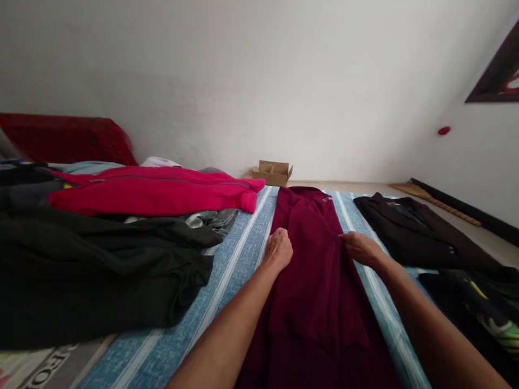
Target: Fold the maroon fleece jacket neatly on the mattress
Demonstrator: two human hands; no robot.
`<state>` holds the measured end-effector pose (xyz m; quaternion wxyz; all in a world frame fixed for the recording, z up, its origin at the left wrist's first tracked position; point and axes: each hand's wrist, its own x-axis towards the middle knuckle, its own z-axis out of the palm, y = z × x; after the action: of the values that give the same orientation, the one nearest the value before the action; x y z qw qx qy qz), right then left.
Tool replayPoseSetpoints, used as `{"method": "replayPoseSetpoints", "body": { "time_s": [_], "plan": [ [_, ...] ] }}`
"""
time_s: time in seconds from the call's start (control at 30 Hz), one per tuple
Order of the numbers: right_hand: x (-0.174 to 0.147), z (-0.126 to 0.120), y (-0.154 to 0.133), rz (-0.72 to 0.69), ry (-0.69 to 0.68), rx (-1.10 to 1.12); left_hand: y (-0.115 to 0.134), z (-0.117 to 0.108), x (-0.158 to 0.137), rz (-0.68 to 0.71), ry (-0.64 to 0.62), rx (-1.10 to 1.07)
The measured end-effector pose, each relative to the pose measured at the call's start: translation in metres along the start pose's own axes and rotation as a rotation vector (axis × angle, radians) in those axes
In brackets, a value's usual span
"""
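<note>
A maroon long-sleeved garment (308, 292) lies lengthwise on the blue-and-white striped cloth (221, 289), its collar end toward the wall. My left hand (279, 247) is closed at the garment's left edge, fingers curled against the fabric. On the opposite edge my right hand (359, 247) pinches a bit of the maroon fabric between thumb and fingers. The garment's sides are folded inward, and a sleeve runs down its front. Its lower end passes out of view at the bottom.
Left of the garment are a bright pink zip top (162, 189) and dark green clothing (101, 270) on a heap. To the right lie a folded dark brown garment (421, 229) and black patterned clothing (482, 308). An open cardboard box (272, 173) stands by the white wall (259, 81).
</note>
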<state>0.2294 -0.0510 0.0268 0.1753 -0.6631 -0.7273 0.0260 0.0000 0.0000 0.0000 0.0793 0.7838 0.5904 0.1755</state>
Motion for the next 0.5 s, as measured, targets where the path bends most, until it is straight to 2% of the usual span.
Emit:
{"method": "replayPoseSetpoints", "body": {
  "time_s": [0.07,0.13,0.17,0.23,0.27,0.33,0.4,0.5],
  "plan": [
    [0.002,-0.014,-0.009,0.053,0.038,-0.034,0.001,0.0,0.0,-0.006,0.004,-0.006],
    [0.008,-0.017,-0.031,0.07,0.085,-0.065,0.0,0.002,0.001,-0.014,0.008,-0.007],
    [0.011,-0.012,-0.044,-0.018,0.092,-0.055,0.0,0.002,0.001,-0.017,0.009,-0.006],
    [0.017,0.006,-0.068,-0.196,0.079,-0.029,-0.001,0.003,0.003,-0.018,0.004,-0.003],
    [0.019,0.019,-0.076,-0.233,0.017,-0.045,-0.002,0.004,0.003,-0.016,-0.001,-0.002],
    [0.02,0.045,-0.084,-0.233,-0.114,-0.07,-0.003,0.005,0.005,-0.006,-0.014,-0.002],
    [0.018,0.064,-0.081,-0.233,-0.175,-0.069,-0.005,0.007,0.007,0.008,-0.023,-0.005],
    [0.014,0.072,-0.074,-0.242,-0.186,-0.069,-0.007,0.009,0.009,0.019,-0.026,-0.015]
  ]
}}
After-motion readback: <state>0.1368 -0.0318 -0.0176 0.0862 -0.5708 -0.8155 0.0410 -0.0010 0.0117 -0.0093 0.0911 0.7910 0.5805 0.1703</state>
